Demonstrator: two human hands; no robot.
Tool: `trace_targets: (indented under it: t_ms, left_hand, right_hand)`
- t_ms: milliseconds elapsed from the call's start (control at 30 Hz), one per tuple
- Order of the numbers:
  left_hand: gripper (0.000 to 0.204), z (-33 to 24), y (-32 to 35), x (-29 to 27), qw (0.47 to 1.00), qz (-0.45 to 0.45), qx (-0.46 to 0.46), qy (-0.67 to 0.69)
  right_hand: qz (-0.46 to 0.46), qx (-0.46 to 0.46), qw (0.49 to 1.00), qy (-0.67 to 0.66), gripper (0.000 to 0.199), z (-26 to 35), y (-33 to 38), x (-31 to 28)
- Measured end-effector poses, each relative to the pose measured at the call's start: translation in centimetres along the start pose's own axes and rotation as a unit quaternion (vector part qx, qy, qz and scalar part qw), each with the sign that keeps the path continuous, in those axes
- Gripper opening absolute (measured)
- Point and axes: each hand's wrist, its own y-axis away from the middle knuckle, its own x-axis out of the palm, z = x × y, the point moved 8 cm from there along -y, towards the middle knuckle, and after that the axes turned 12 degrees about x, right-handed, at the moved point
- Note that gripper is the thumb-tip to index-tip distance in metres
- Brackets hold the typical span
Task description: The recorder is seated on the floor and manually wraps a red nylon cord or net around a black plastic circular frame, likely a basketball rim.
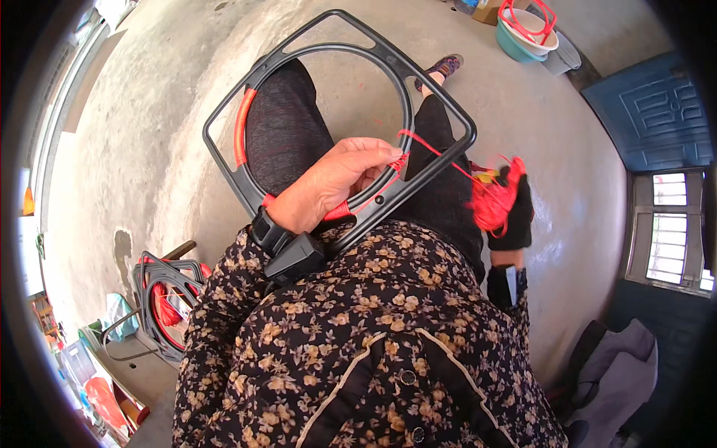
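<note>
A black square frame [385, 49] with a round inner ring lies tilted over my thighs. My left hand [332, 179], bare with a black strap at the wrist, pinches the near right part of the ring. Red cord is wound round the ring's left side [240, 127], with more turns beside my left hand. From the ring a taut red strand [441, 158] runs right to a loose bundle of red cord [494, 200]. Wearing a black glove, my right hand [517, 216] grips that bundle, away from the frame; its fingers are partly hidden and blurred.
Similar black frames [153, 287] with red winding are stacked at the lower left. A teal basin [515, 46] with a white one and a red frame stands far right. Grey cloth [616, 373] lies at the lower right, below a blue door [646, 112] and a barred window [668, 224].
</note>
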Motion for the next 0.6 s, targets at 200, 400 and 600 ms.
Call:
trace_targets:
  t_ms: [200, 400, 600]
  left_hand:
    - [0.014, -0.1, -0.1, 0.0, 1.000, -0.019, 0.012, 0.007]
    - [0.011, -0.1, -0.6, 0.7, 0.998, -0.033, 0.013, 0.054]
    - [0.013, -0.1, -0.6, 0.8, 0.999, 0.005, 0.007, 0.036]
  right_hand:
    - [0.223, 0.042, 0.970, -0.089, 0.038, 0.2, 2.8, -6.7]
    - [-0.026, 0.097, 0.993, 0.062, 0.036, -2.8, 2.5, -10.1]
    - [-0.004, 0.037, 0.973, 0.228, 0.037, -1.7, -1.9, -6.9]
